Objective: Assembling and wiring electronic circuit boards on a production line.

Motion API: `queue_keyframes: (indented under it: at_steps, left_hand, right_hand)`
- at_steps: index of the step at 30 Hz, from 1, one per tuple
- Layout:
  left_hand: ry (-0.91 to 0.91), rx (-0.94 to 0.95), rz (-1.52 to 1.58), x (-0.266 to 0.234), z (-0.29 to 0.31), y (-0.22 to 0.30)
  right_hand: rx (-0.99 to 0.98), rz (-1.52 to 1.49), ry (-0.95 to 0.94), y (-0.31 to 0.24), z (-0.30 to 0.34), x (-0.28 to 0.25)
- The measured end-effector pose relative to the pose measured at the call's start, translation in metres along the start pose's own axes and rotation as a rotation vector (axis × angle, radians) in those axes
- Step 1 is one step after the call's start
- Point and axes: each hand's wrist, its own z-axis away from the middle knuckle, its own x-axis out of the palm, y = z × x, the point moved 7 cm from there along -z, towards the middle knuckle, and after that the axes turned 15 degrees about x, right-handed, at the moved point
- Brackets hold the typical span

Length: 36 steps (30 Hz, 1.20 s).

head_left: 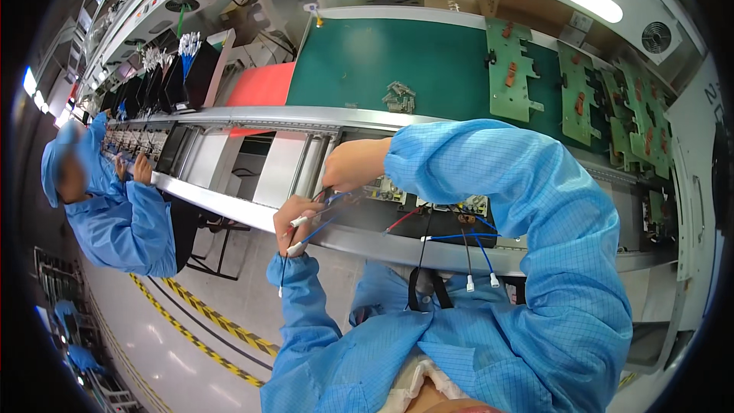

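Note:
My left hand (293, 223) is closed round several thin wires (325, 222), blue and dark, with white connectors at their ends. Just above it, my right hand (354, 166) is bent down with its fingertips pinched at the same wires, close to the left fingers. What exactly the right fingertips grip is partly hidden. Under my right forearm lies a circuit board (478, 205) on the conveyor, mostly covered by the sleeve. More leads hang from it over the near rail: a red wire (401, 221), black ones and blue wires (484, 255) ending in white connectors.
Beyond the conveyor is a green mat (359, 61) with a small pile of metal parts (399, 97). Green fixture plates (511, 73) stand at the right, a red sheet (260, 86) at the left. A co-worker (115, 199) in blue works farther left along the metal rail (222, 200).

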Motion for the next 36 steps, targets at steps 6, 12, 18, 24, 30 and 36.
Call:
queue_keyframes:
  at_steps: [6, 12, 18, 24, 30, 36]
  left_hand:
    - [-0.071, 0.055, -0.19, 0.007, 0.007, 0.006]
    - [-0.081, 0.088, -0.23, 0.01, 0.002, 0.006]
    - [-0.004, -0.134, -0.078, 0.012, 0.003, -0.004]
    - [0.008, -0.224, 0.045, 0.015, 0.009, -0.017]
    - [0.135, -0.314, -0.126, 0.019, 0.022, -0.004]
    - [0.214, -0.025, -0.618, 0.012, 0.066, 0.029]
  right_hand:
    - [-0.026, -0.026, -0.052, 0.0, 0.003, 0.0]
    - [-0.027, -0.051, -0.104, 0.01, 0.004, 0.003]
    - [0.132, -0.165, -0.092, 0.025, 0.033, -0.043]
    - [0.249, -0.277, 0.022, 0.036, 0.089, -0.079]
    - [0.362, -0.417, -0.122, 0.012, 0.1, -0.055]
    - [0.218, -0.278, -0.11, -0.013, 0.08, -0.04]
